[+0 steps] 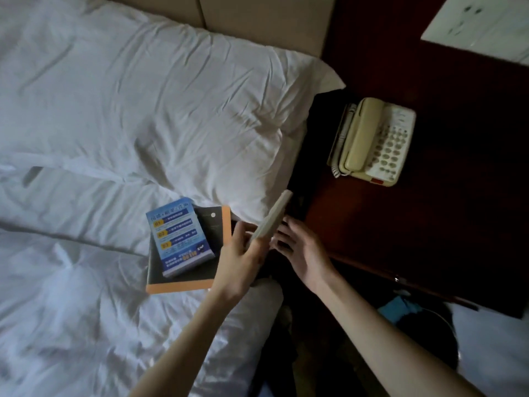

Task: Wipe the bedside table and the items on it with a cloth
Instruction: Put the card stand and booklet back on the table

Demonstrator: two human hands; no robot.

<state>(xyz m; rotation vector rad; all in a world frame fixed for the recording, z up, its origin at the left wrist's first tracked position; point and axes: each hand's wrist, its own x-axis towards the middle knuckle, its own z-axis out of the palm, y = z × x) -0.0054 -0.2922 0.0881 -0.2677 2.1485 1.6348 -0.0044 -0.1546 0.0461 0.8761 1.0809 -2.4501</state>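
Two hands at bed-table gap | left hand (243, 262) grips flat beige item (274, 216) by its lower end, long axis rising up-right toward bedside table (443, 224) | right hand (303, 253) empty, fingers straight, nearer table edge

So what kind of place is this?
Most likely a hotel bedroom. There's a bed with a white pillow, a dark wooden bedside table beside it with an old corded telephone on it, and a blue printed notice card lying on the bed.
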